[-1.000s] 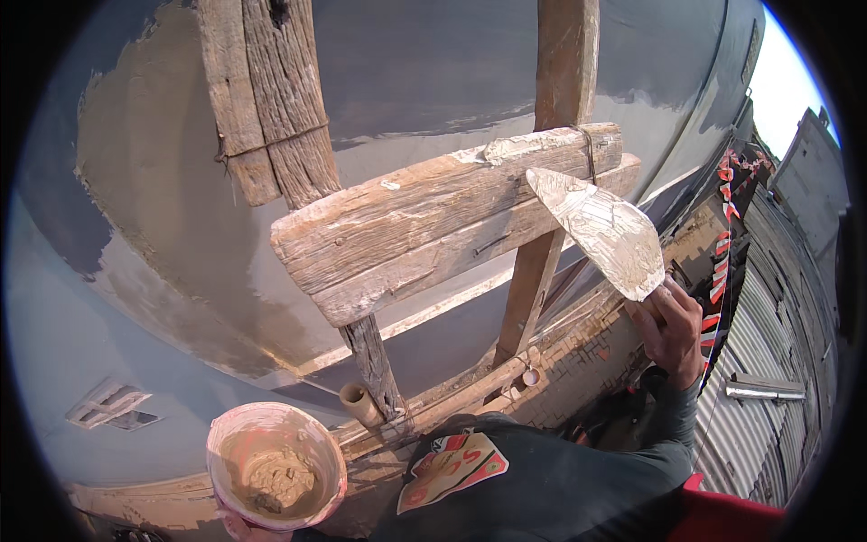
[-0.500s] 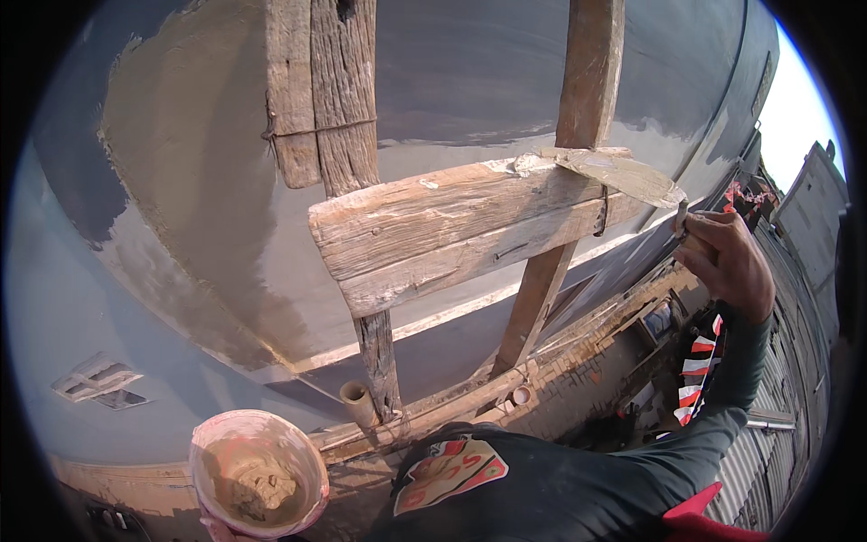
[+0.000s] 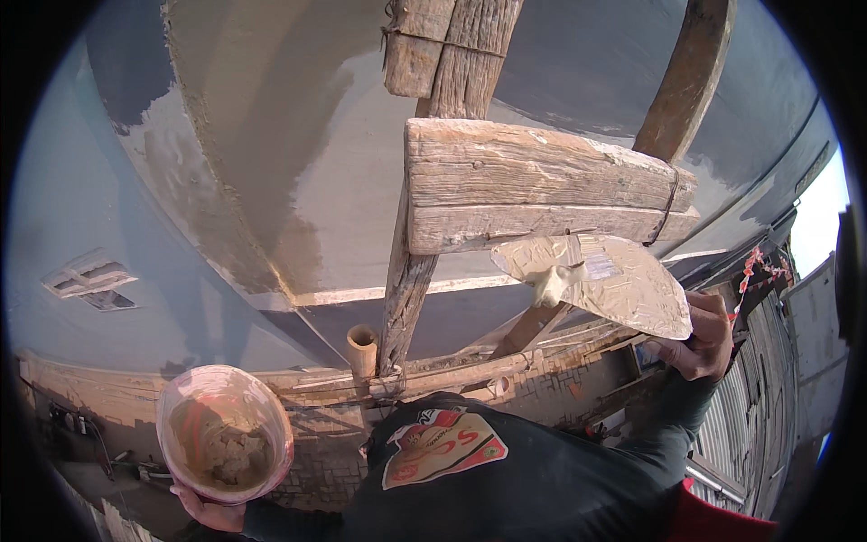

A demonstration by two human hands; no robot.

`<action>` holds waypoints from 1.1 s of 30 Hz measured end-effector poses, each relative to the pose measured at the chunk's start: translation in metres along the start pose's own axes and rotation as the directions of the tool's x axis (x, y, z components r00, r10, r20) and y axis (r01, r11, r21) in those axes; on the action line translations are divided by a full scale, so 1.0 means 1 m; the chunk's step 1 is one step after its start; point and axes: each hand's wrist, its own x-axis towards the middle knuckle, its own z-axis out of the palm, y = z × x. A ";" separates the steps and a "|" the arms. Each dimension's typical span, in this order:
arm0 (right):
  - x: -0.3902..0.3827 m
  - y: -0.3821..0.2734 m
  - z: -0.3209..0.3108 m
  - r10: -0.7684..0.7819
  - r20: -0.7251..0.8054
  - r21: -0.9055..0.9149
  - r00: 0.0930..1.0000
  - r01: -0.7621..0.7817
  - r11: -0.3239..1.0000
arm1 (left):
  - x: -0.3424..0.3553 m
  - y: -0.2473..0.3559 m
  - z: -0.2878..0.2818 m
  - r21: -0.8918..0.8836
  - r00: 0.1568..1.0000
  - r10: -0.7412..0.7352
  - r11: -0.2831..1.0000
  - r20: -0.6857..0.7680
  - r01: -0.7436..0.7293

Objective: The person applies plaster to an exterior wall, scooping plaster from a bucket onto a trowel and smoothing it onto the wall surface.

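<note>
My left hand [image 3: 208,511] is closed under the rim side of a round pinkish bucket [image 3: 282,429], holding it at the lower left. Greyish-brown wet mortar [image 3: 233,454] lies in the bottom of the bucket. Out at the right, my right hand [image 3: 706,339] grips a plastering trowel [image 3: 646,287] by its far end; the handle itself is mostly hidden by the fingers. The trowel's broad, smeared blade lies flat, with a lump of pale mortar [image 3: 549,285] near its tip. Just above the blade is the weathered wooden plank [image 3: 533,176].
Upright timbers [image 3: 397,307], [image 3: 691,77] carry the plank before a curved grey wall [image 3: 361,154], part of it coated with fresh brown plaster [image 3: 262,117]. A bamboo stub [image 3: 362,352] stands near the lower beam. Far below lies a brick-paved ground; corrugated roofing [image 3: 739,406] is at the right.
The trowel has come down off the plank's top edge, turning its mortar-covered face into view. My view has shifted, and the bucket has tilted, with more of my left hand showing.
</note>
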 end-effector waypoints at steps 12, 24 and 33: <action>-0.010 0.055 0.135 0.600 0.328 0.105 0.729 -0.660 0.744 | -0.027 0.004 -0.033 0.290 0.839 0.310 0.938 -0.447 -0.192; 0.098 0.134 0.326 0.364 0.492 0.206 0.791 -0.512 0.834 | -0.053 -0.007 -0.084 0.254 0.771 0.254 0.959 -0.584 -0.123; 0.210 0.130 0.498 0.046 0.731 0.329 0.681 -0.411 0.850 | -0.129 -0.012 -0.139 0.277 0.780 0.156 0.961 -0.606 0.023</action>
